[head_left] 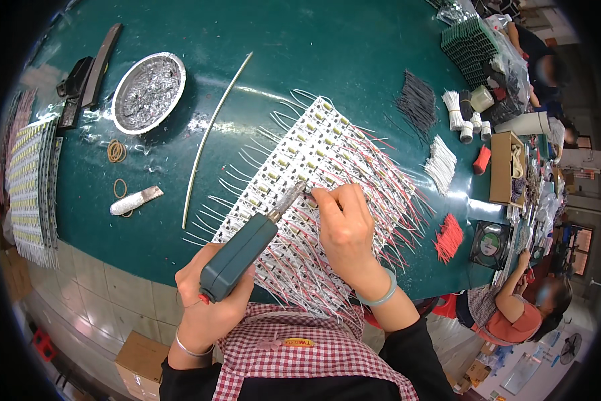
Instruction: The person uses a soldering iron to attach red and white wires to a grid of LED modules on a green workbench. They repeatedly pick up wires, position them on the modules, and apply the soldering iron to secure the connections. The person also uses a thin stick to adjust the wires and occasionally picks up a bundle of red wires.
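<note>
Green worktop (354, 47) | circuit boards (279, 159) lie before you, likely for reach | your left hand (210, 301) wraps a soldering iron (239, 255), tip (299, 190) angled to them | right hand (347, 230) pinched beside tip, perhaps steadying; cannot tell on what

You are in what looks like an electronics assembly workshop: the big green desk (354, 40) carries a panel of small circuit boards (294, 157) bristling with wires, under a gun-shaped soldering tool (239, 257). More board panels (30, 194) stack up at your nine o'clock, and sorted wire bundles (441, 166) lie toward three. Co-workers (518, 317) appear at two and four o'clock, and a carton (140, 361) stands at seven.
</note>
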A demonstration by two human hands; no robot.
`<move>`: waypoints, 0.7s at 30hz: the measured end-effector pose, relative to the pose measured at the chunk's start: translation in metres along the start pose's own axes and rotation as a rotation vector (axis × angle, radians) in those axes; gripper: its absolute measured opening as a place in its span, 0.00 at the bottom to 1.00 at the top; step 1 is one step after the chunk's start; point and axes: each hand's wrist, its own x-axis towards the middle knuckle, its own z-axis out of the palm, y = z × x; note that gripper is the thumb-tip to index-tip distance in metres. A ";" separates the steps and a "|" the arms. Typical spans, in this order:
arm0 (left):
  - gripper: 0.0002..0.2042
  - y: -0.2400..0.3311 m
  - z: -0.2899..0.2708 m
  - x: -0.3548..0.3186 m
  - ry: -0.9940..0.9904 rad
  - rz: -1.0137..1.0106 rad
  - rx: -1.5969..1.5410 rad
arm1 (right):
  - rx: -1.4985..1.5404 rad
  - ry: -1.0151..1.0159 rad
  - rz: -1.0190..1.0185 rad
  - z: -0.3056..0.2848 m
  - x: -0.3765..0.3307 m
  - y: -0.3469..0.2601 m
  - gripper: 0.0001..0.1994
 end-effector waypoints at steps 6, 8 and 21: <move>0.05 -0.002 0.000 0.001 -0.009 0.034 0.028 | -0.014 0.001 -0.003 0.001 0.000 0.000 0.16; 0.05 -0.001 0.000 0.002 -0.014 0.043 0.042 | -0.016 0.002 -0.002 0.001 0.000 0.000 0.16; 0.17 -0.003 -0.026 -0.010 0.199 0.062 0.108 | -0.013 -0.008 0.004 0.001 0.000 0.000 0.15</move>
